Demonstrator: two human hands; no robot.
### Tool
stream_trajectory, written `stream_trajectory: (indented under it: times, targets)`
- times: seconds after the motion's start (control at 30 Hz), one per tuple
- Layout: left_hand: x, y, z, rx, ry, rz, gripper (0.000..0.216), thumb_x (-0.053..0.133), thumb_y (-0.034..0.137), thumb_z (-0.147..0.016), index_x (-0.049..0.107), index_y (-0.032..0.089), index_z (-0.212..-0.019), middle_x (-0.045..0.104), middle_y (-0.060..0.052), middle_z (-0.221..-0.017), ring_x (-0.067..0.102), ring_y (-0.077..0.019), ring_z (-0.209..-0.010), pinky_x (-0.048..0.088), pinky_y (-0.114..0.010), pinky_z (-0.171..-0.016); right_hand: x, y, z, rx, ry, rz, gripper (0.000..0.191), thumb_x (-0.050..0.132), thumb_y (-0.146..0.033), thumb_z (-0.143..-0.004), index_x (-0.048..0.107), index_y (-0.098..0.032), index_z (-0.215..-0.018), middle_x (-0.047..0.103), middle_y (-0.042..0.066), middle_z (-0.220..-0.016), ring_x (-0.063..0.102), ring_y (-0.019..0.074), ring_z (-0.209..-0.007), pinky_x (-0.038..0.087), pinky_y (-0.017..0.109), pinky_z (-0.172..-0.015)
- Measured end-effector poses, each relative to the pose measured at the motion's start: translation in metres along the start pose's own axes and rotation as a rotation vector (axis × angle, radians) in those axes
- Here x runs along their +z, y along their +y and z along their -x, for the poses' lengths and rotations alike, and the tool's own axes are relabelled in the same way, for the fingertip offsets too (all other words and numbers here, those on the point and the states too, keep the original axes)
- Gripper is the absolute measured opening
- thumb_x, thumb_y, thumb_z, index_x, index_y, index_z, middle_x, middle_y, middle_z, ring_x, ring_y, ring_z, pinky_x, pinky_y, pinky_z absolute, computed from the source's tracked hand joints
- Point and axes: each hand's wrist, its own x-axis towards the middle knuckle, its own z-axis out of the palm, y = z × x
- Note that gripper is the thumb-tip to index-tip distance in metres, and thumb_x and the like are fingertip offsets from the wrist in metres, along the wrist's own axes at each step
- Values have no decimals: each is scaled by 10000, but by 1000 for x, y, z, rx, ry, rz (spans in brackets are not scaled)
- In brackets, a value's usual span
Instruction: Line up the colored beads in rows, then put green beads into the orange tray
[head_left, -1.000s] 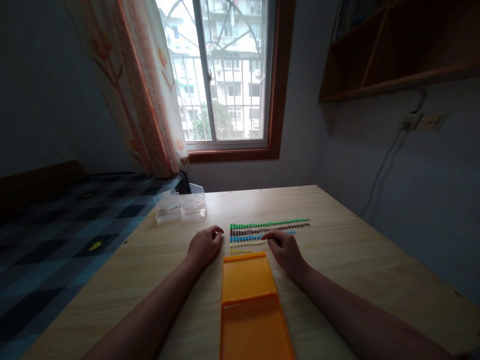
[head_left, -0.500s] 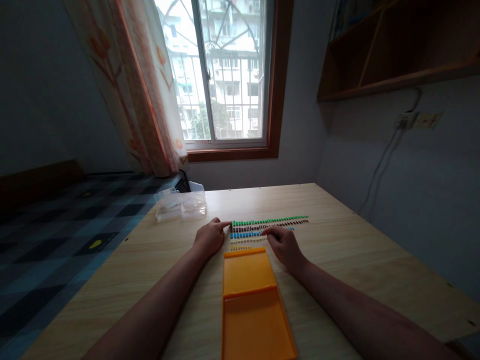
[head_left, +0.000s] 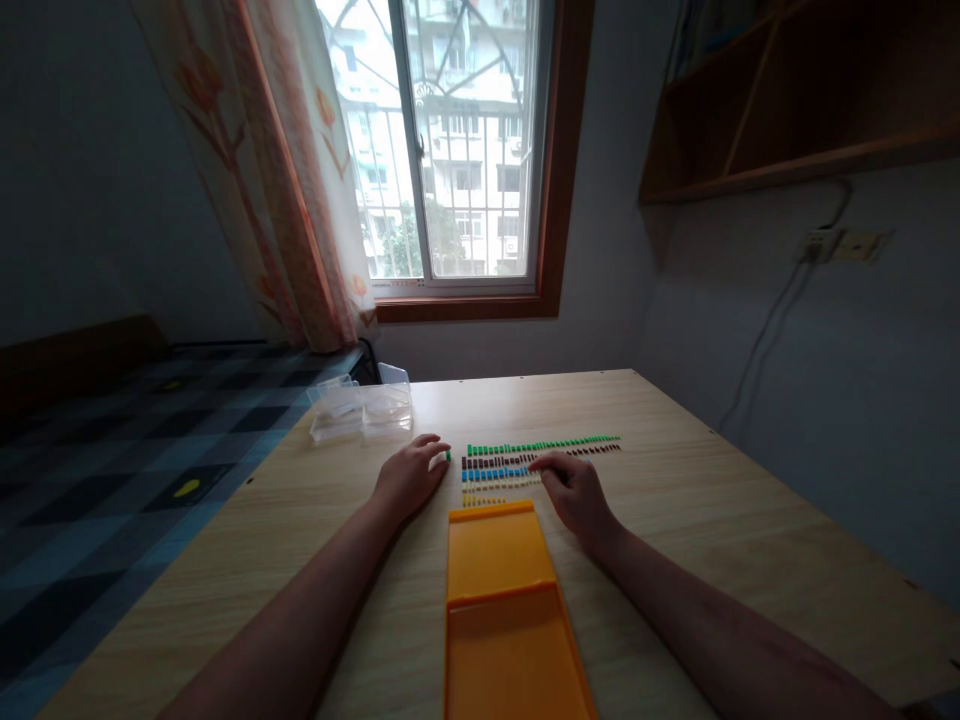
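My left hand (head_left: pixel 409 478) is at the left end of the rows, with a small green block (head_left: pixel 448 455) pinched at its fingertips. My right hand (head_left: pixel 576 495) is curled, its index finger reaching left onto the row of small blue blocks (head_left: pixel 491 474); whether it grips anything is hidden. Behind the blue row run a row of green blocks (head_left: pixel 540 445) and a dark brown row (head_left: pixel 495 462). Nearer to me are a pale cream row (head_left: pixel 491 487) and a short yellow row (head_left: pixel 484 501).
An orange two-part tray (head_left: pixel 501 550) lies in front of the rows. Clear plastic boxes (head_left: pixel 362 412) stand at the table's far left. To the left is a bed with a checked cover (head_left: pixel 217 420). A wooden shelf (head_left: pixel 795 165) hangs at upper right.
My left hand has drawn back slightly to the left from the row ends, and a green block now shows between its fingers. The right hand has barely shifted.
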Motion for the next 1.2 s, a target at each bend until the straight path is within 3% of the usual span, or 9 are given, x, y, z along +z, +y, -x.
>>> stream_trajectory:
  times: [0.33,0.5,0.7,0.8,0.93,1.03,1.2]
  targets:
    - [-3,-3,-1,15,-38,-32,242,552,350,-886,759,257,-971,763,-52,-1054,689,-250,-941,508,-320,-841,-5,-5,-1,-22,2,-13,259,514,-164,-784,768,-192,-828,755,48,-807,653,181,-714,477,256,-620]
    - [-8,-3,2,49,-42,-36,206,583,366,-846,751,256,-892,755,-49,-967,679,-244,-881,503,-317,-800,-7,-7,-1,-31,3,-7,259,519,-163,-785,773,-191,-829,749,37,-775,624,163,-646,454,245,-583]
    - [-29,15,5,98,-43,13,175,609,329,-808,707,226,-909,725,-36,-894,652,-200,-768,493,-296,-742,-9,-10,1,-37,21,-9,265,516,-170,-787,777,-187,-826,731,26,-721,570,144,-561,413,242,-534]
    - [-51,45,18,204,-111,160,146,619,328,-803,688,226,-880,682,-14,-799,611,-168,-678,481,-278,-677,-10,-12,1,-43,27,-12,261,518,-171,-784,777,-186,-820,737,31,-735,576,148,-578,416,246,-543]
    - [-74,90,57,405,-389,247,119,622,320,-815,697,256,-880,699,-47,-900,632,-214,-826,489,-318,-759,-12,-14,0,-35,42,-9,261,520,-179,-789,777,-186,-835,748,40,-773,606,160,-634,438,249,-571]
    - [-76,108,87,576,-530,233,105,585,272,-858,690,271,-869,704,-59,-903,635,-236,-851,480,-341,-751,-13,-19,3,-53,21,9,258,515,-173,-796,773,-184,-818,726,29,-724,577,143,-591,412,242,-545]
    - [-64,113,106,756,-545,87,40,600,257,-886,631,250,-862,703,-57,-901,628,-235,-811,471,-348,-680,-15,-33,10,-149,-22,57,263,505,-158,-820,766,-180,-787,608,-20,-547,449,95,-462,333,226,-482]
